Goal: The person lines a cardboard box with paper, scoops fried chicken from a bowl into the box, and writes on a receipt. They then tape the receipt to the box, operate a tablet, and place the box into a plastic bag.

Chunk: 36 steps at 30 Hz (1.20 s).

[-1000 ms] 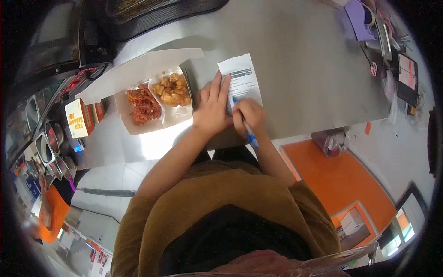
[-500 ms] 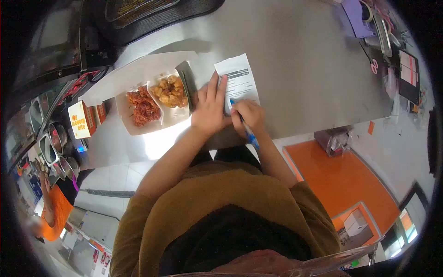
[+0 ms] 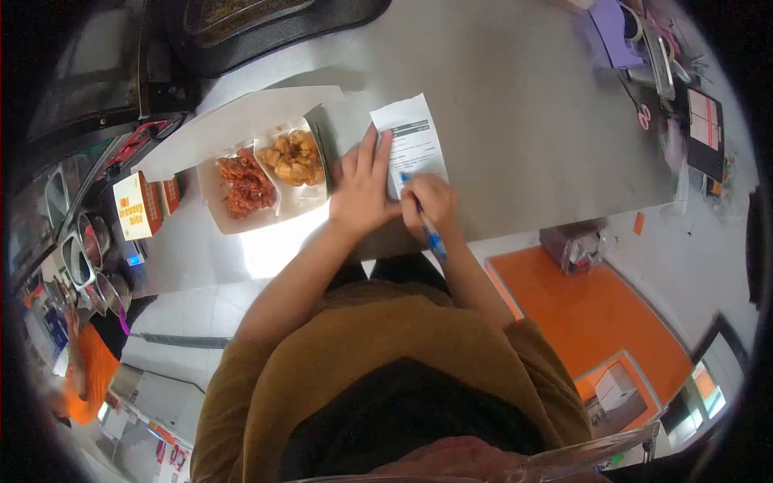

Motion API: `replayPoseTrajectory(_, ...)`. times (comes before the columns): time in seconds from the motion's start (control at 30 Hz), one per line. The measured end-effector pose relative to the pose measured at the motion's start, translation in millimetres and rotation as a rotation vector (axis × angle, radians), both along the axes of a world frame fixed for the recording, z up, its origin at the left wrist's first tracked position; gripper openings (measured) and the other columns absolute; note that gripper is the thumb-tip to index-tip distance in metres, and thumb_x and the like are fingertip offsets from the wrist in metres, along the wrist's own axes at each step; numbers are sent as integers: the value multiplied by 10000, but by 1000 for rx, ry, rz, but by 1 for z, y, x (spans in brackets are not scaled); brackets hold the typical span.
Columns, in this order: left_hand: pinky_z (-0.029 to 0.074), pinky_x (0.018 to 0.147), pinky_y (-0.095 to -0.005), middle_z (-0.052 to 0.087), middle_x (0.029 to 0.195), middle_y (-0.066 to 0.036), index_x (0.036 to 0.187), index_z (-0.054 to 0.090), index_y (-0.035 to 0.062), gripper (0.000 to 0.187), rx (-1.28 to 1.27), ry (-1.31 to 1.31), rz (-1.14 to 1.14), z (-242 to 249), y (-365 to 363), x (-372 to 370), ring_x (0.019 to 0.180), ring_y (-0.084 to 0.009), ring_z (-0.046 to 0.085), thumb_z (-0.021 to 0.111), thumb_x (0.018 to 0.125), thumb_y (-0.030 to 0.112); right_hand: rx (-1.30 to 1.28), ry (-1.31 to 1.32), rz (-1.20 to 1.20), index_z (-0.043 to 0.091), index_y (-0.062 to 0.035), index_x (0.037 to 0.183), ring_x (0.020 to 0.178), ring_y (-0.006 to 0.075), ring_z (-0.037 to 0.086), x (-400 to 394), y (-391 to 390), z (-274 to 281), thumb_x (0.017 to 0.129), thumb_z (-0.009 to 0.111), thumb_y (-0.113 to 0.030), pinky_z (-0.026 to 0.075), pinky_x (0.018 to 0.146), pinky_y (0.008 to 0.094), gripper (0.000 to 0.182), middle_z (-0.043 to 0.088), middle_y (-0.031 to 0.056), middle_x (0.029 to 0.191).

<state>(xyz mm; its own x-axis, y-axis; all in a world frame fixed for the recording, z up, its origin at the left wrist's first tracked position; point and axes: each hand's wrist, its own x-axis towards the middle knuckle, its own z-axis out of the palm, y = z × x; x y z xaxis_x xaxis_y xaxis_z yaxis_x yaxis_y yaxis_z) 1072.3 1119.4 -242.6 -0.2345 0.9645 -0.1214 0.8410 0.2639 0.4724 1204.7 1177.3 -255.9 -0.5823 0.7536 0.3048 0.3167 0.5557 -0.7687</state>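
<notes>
My left hand (image 3: 361,193) lies flat with its fingers stretched out, pressing the left edge of a printed paper receipt (image 3: 420,143) onto the metal counter. My right hand (image 3: 429,201) pinches a blue pen (image 3: 434,238), its tip on the lower part of the receipt; the hand covers the slip's bottom end. Left of my hands stands an open paper food box (image 3: 216,211) with a divider. One compartment holds red-glazed chicken pieces (image 3: 246,185), the other golden-brown chicken pieces (image 3: 292,158).
A printed orange-and-white carton (image 3: 132,208) stands at the counter's left. Behind is a black mesh basket (image 3: 241,36). A purple tape dispenser (image 3: 617,36), pink-handled scissors (image 3: 642,114) and a tablet-like device (image 3: 705,133) lie at right. A person in orange (image 3: 95,366) is at lower left.
The view has shifted slightly, so things on the counter appear a little further left. Both hands keep their places on the receipt, and the pen stays on the paper.
</notes>
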Motion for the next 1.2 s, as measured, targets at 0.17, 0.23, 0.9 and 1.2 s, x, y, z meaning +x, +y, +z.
replayPoseTrajectory(0.17, 288, 1004, -464, 200, 1445, -181, 1411, 209, 37, 1068, 25, -40, 14, 4, 0, 0, 1188, -374, 330, 739, 589, 465, -105, 184, -180, 554, -52, 699, 595, 301, 563, 7, -7, -7, 644, 590, -23, 460, 541, 380, 72, 575, 119, 685)
replayPoseTrajectory(0.23, 288, 1004, -462, 204, 1443, -182, 1411, 209, 36, 1068, 7, -15, -1, 5, 0, -1, 1189, -372, 331, 743, 589, 460, -86, 83, -42, 553, -46, 697, 601, 299, 568, 5, -5, 5, 640, 586, -18, 463, 549, 378, 71, 580, 122, 689)
replayPoseTrajectory(0.9, 282, 996, -458, 217, 1437, -179, 1412, 208, 34, 1069, 14, 7, -10, 3, -1, -1, 1194, -359, 341, 743, 585, 451, -23, 11, 23, 540, -12, 724, 587, 320, 545, 7, -7, 2, 658, 569, 19, 447, 537, 379, 79, 546, 139, 657)
replayPoseTrajectory(1.2, 283, 997, -454, 222, 1436, -181, 1415, 200, 36, 1083, 30, -12, 2, 1, 0, 0, 1197, -361, 341, 741, 578, 460, 32, 28, 32, 530, -28, 689, 563, 314, 536, 8, -6, 2, 635, 555, 18, 440, 522, 372, 75, 528, 128, 627)
